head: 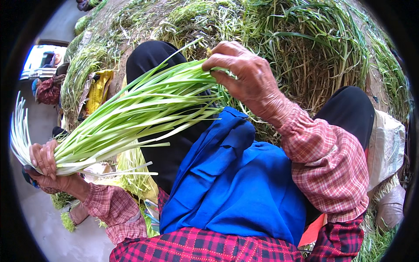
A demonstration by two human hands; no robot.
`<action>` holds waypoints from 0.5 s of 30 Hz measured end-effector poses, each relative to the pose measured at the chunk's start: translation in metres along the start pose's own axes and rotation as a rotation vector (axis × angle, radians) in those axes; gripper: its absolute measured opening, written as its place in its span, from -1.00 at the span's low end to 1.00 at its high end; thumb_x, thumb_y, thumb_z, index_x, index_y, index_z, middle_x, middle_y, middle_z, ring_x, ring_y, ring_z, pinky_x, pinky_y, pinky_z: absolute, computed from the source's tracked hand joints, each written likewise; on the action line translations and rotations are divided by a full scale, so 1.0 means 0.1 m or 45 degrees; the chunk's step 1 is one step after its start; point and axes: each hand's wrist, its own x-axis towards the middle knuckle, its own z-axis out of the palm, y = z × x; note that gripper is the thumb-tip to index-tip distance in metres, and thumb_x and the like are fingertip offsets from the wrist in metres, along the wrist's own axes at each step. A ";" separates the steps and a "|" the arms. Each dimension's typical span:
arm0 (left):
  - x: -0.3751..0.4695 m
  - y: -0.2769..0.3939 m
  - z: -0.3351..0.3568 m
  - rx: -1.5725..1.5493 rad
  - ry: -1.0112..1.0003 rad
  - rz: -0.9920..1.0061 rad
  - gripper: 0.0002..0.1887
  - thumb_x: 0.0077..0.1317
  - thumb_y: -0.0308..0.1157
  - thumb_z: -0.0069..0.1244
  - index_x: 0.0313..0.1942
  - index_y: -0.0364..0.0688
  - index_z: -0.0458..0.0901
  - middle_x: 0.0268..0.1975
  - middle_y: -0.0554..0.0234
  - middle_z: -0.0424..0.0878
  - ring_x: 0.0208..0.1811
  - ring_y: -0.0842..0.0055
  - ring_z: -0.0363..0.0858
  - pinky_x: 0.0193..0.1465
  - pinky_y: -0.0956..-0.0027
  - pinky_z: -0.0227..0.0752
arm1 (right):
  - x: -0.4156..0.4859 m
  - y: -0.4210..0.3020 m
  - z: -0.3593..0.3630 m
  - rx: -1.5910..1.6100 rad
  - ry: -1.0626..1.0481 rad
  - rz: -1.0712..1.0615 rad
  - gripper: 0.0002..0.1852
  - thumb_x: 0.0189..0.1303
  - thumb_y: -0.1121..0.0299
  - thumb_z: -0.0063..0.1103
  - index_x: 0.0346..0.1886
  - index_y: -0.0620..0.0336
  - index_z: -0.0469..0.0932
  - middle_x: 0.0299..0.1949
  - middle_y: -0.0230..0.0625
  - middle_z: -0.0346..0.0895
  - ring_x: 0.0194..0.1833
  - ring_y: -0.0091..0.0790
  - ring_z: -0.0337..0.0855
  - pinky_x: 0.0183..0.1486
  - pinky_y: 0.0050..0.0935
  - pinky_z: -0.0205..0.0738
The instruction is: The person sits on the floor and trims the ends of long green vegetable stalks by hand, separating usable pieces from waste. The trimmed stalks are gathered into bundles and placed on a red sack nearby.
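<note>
My left hand point(49, 163) is closed round the pale stem end of a bundle of long green leaves point(140, 104), perhaps garlic chives. The white stalks poke out past the fist at the far left. The leaves fan out to the right, above my lap. My right hand point(242, 72) is at their upper right tips, thumb and fingers pinched on leaf ends there; a small yellowish bit shows at its fingertips. A blue cloth point(235, 183) covers my lap between my black-clad knees.
A big heap of green leaves and dry stalks point(314, 62) lies ahead. A yellow bag point(100, 88) is at the upper left, with a person in dark red point(49, 90) beyond. Loose leaves point(134, 170) lie beside my left leg. A white sack point(386, 147) stands at the right.
</note>
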 end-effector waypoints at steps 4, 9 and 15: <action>0.03 -0.03 0.04 0.007 -0.071 -0.028 -0.71 0.25 -0.23 0.05 -0.50 -0.03 0.27 -0.73 0.58 0.25 -0.81 0.87 0.18 -0.48 0.84 0.17 | 0.01 -0.04 0.11 -0.097 -0.026 -0.052 -0.83 0.05 0.41 0.07 -0.27 0.05 0.60 -0.25 -0.31 0.48 -0.19 -0.20 0.58 -0.23 -0.26 0.50; 0.04 -0.02 0.02 0.017 -0.080 -0.018 -0.72 0.25 -0.24 0.05 -0.50 -0.03 0.28 -0.74 0.59 0.26 -0.81 0.87 0.20 -0.45 0.82 0.19 | 0.04 -0.05 0.13 -0.203 -0.171 -0.046 -0.85 0.07 0.38 0.03 -0.30 0.06 0.59 -0.25 -0.28 0.47 -0.29 -0.16 0.62 -0.32 -0.22 0.51; 0.04 -0.06 0.05 0.098 -0.044 0.045 -0.71 0.22 -0.27 0.08 -0.51 -0.05 0.28 -0.73 0.58 0.27 -0.80 0.88 0.20 -0.50 0.85 0.18 | 0.06 -0.05 0.10 -0.159 -0.204 -0.036 -0.91 0.06 0.37 0.08 -0.38 0.12 0.54 -0.30 -0.26 0.46 -0.35 -0.14 0.61 -0.36 -0.19 0.49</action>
